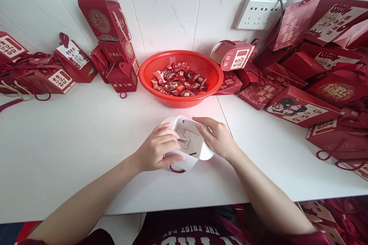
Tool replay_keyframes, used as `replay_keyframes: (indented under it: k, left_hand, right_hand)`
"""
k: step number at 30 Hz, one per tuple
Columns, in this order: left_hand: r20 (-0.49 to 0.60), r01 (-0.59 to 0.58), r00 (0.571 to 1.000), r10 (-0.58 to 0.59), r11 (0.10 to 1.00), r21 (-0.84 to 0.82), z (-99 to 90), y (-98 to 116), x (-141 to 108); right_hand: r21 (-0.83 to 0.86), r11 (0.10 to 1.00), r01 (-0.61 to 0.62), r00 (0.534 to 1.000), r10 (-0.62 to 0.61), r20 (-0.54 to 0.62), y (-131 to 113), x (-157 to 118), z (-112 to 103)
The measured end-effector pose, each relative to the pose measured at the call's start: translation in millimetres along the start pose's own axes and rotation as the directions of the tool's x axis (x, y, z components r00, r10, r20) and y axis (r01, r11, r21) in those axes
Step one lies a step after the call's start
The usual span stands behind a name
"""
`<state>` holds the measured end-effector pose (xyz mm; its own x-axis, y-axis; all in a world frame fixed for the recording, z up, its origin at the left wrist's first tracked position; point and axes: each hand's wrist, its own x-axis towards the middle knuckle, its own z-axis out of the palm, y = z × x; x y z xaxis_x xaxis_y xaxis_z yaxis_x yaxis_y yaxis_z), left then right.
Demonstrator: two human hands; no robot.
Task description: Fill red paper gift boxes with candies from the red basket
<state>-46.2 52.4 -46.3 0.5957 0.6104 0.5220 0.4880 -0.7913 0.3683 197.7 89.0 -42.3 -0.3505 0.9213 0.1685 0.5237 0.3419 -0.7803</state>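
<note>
Between my hands on the white table stands a small paper candy box (188,136), its open top facing me. Its walls are white, and the interlocked flaps of its bottom show inside. My left hand (159,147) grips the left wall, with fingertips over the rim and the thumb along the near side. On the far right edge, my right hand (217,136) holds the box beside a rounded white flap (206,152). A dark red cord loop (176,169) sticks out at the near side. The right thumb is partly hidden.
Behind the box, a red plastic basket (181,101) holds many red-wrapped candies (179,80). Red gift boxes (122,76) stand at the back left, and a large pile of red boxes (304,107) fills the right. A white power strip (255,13) is on the tiled wall.
</note>
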Motion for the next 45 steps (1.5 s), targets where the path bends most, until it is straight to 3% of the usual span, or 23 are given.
replay_keyframes:
  k: [7,10,14,18,22,25,29,34,38,41,43,45]
  left_hand:
    - [-0.001,-0.026,1.000,0.026,1.000,0.017,0.7,-1.8,-1.8]
    - [0.011,0.002,1.000,-0.002,1.000,-0.003,0.8,-1.9,-1.7]
    - [0.019,0.026,1.000,-0.025,0.999,-0.023,0.6,-1.5,-0.5]
    - [0.008,0.018,1.000,-0.018,1.000,-0.012,-0.6,-5.1,0.4]
    - [-0.048,-0.009,0.999,0.011,0.999,0.034,-1.5,-14.1,-1.6]
    - [-0.114,0.104,0.989,-0.091,0.989,0.108,-1.1,-21.7,-5.5]
    - [-0.141,0.268,0.951,-0.275,0.961,-0.067,-0.6,-31.6,-10.4]
    - [-0.180,0.290,0.928,-0.325,0.937,-0.196,-2.3,-34.1,-12.0]
    - [-0.092,0.312,0.941,-0.326,0.939,-0.144,-2.8,-25.6,-12.4]
    - [-0.058,0.339,0.935,-0.349,0.931,-0.137,-1.4,-20.5,-13.1]
    - [-0.055,0.342,0.934,-0.353,0.928,-0.145,-0.6,-19.4,-13.1]
    - [-0.053,0.337,0.936,-0.348,0.929,-0.153,-0.8,-19.5,-12.9]
  right_hand:
    - [0.183,0.959,-0.218,0.972,0.196,0.129,-0.2,3.9,-0.9]
    - [0.284,0.926,-0.249,0.963,0.206,0.174,1.2,4.9,-2.2]
    - [0.271,0.925,-0.266,0.961,0.230,0.156,0.1,4.2,-3.6]
    - [0.209,0.948,-0.240,0.968,0.217,0.125,-1.1,1.7,-0.1]
    - [0.172,0.963,-0.209,0.978,0.209,0.015,1.1,0.0,3.5]
    - [0.135,0.975,-0.179,0.982,0.185,-0.036,3.4,1.6,1.1]
    - [0.148,0.975,-0.166,0.985,0.172,-0.031,5.9,3.5,-2.2]
    - [0.093,0.995,0.035,0.981,-0.017,-0.192,8.1,8.4,-6.7]
    - [0.082,0.988,0.133,0.946,-0.102,-0.306,2.3,31.5,-30.6]
    - [0.044,0.983,0.179,0.930,-0.154,-0.334,-5.0,64.9,-53.7]
    - [0.062,0.982,0.176,0.952,-0.154,-0.264,-9.4,92.8,-63.3]
    - [-0.003,0.991,0.133,0.989,-0.133,-0.065,-13.9,121.4,-65.3]
